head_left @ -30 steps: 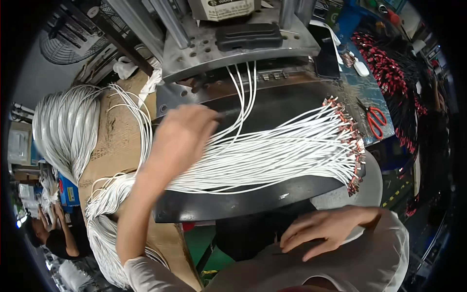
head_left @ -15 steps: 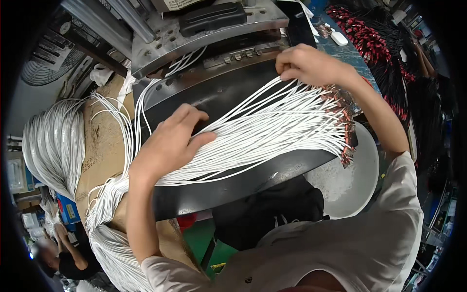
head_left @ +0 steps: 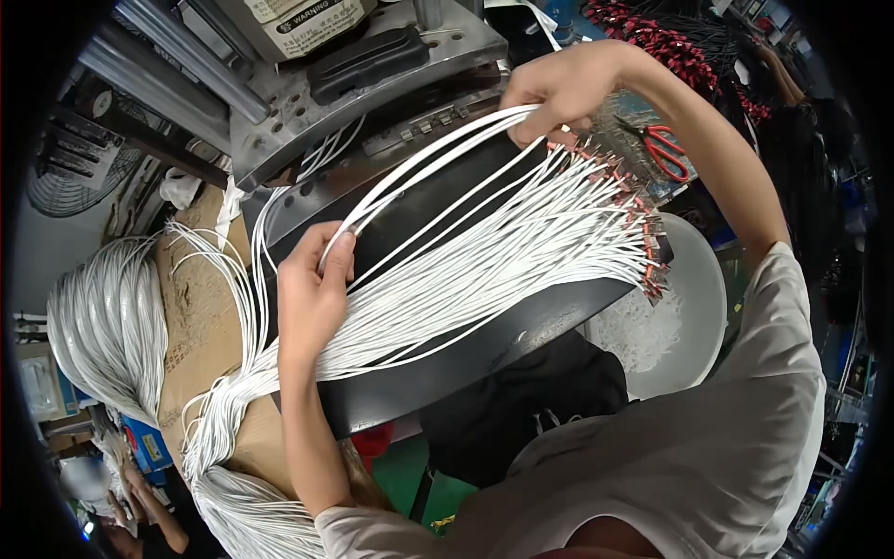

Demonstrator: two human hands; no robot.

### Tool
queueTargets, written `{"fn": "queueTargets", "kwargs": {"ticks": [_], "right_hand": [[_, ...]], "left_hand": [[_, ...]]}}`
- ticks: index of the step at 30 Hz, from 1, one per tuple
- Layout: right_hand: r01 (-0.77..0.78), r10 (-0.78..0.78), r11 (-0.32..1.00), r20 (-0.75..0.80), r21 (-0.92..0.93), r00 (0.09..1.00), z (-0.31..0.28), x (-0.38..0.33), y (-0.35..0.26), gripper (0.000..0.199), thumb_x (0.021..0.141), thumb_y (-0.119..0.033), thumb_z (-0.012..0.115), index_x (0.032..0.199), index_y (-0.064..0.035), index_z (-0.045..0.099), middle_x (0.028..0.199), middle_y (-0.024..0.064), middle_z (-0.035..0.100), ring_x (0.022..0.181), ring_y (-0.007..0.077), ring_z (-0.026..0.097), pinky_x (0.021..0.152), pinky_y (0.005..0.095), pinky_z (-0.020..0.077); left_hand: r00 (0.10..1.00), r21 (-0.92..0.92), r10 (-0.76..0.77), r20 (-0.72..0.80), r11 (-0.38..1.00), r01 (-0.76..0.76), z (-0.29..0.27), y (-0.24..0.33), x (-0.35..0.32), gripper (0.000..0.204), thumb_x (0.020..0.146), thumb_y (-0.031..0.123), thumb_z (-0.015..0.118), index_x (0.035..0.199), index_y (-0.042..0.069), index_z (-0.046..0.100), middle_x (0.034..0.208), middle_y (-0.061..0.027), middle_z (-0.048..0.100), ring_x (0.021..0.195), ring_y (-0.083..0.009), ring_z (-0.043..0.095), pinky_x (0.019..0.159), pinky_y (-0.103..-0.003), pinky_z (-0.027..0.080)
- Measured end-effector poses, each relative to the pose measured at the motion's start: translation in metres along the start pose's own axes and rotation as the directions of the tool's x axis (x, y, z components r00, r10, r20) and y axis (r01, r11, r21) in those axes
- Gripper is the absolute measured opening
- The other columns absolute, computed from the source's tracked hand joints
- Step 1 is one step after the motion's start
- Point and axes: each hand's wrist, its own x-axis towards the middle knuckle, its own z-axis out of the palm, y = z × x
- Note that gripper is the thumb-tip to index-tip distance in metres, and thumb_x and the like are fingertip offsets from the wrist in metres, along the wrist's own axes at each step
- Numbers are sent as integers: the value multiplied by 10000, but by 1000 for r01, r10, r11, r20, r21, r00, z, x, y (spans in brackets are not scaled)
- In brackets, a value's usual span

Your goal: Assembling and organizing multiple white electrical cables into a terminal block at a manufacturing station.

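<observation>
A thick spread of white cables (head_left: pixel 466 242) lies across a black tabletop (head_left: pixel 484 334), their reddish-brown tipped ends fanned out at the right. A few strands (head_left: pixel 419 166) are lifted off the rest in an arc. My right hand (head_left: pixel 559 93) pinches them near their tipped ends, at the far side of the bundle. Farther left, my left hand (head_left: pixel 318 279) has thumb and fingers closed round the same strands. Below my left wrist, the remaining cables gather into a dense bunch and run down over the left edge.
A metal press (head_left: pixel 372 79) with a perforated plate stands behind the tabletop. Red-handled scissors (head_left: pixel 666 154) lie at the right. A pale round basin (head_left: pixel 694 307) with white scraps sits below the right edge. Coiled cables (head_left: pixel 107 317) rest on cardboard (head_left: pixel 200 298) at left. Another person is at lower left.
Several strands are now raised from the bundle. My left hand has gone from lying open over the cables to closing on them; my right hand has moved slightly up and left.
</observation>
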Motion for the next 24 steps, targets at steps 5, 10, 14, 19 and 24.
{"fn": "queueTargets", "kwargs": {"ticks": [5,10,14,19,24], "right_hand": [[351,-320,914,-170,205,932,27,-23,51,292,948,-272,648,999,14,671,803,60,669,739,76,624,605,234,475],[509,-429,782,-282,360,858,15,-52,83,506,945,-465,631,1070,23,675,1009,96,681,821,129,639,717,287,517],[675,-507,593,-447,439,737,11,-5,100,741,947,-650,516,1254,17,619,1215,143,637,1060,179,617,918,348,488],[331,-339,703,-113,630,934,40,20,9,762,973,-646,446,1370,-2,533,1383,174,550,1302,251,491,1031,390,400],[124,-241,968,-659,-220,712,52,77,17,648,991,-536,509,1362,-6,535,1364,200,553,1255,296,524,998,411,418]], "left_hand": [[808,-267,-187,558,882,389,-22,12,21,244,1006,206,603,1049,-26,665,650,40,480,576,-48,387,513,-215,294],[598,-332,62,799,876,351,71,78,42,258,996,187,605,1062,-58,648,701,5,530,620,-53,452,560,-215,346],[691,-484,45,722,746,457,163,100,36,255,1017,194,576,1108,-39,623,810,-16,590,654,-63,473,595,-218,387],[811,-455,-115,574,778,432,135,73,43,279,1035,209,554,1180,-27,583,893,-43,627,666,-74,492,613,-230,424],[834,-376,-168,525,834,404,84,49,22,270,1030,198,561,1190,-18,585,931,-57,645,728,-98,587,663,-246,506]]}}
